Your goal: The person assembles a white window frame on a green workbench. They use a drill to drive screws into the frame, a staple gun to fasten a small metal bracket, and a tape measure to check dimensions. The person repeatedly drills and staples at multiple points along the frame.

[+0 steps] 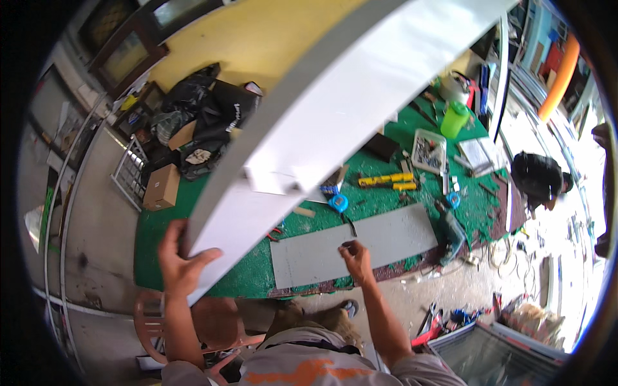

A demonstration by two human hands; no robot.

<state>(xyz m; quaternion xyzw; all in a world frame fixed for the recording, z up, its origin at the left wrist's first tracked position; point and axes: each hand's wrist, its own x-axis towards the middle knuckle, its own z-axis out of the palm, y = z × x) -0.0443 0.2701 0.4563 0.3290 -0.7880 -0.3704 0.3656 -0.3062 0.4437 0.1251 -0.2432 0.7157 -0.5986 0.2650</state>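
The long white panel (335, 109) is the biggest thing here, raised on a slant above the green desk (386, 199) and crossing it from near corner to far. It looks stiff, light for its length and awkward, likely to swing; its smooth face may slip, so the edges near the low end seem the safest hold. The left hand (180, 260) has its grip closed round that low corner. Below the panel, a flat grey sheet (360, 244) lies along the desk's near edge; the right hand (356, 254) rests on its top edge, fingers curled, pinching something small and dark I cannot make out. Beyond the sheet, a shallow white tray (428, 151) holds small dark hardware, and a green lidded jug (454, 119) stands behind it, contents unseen.
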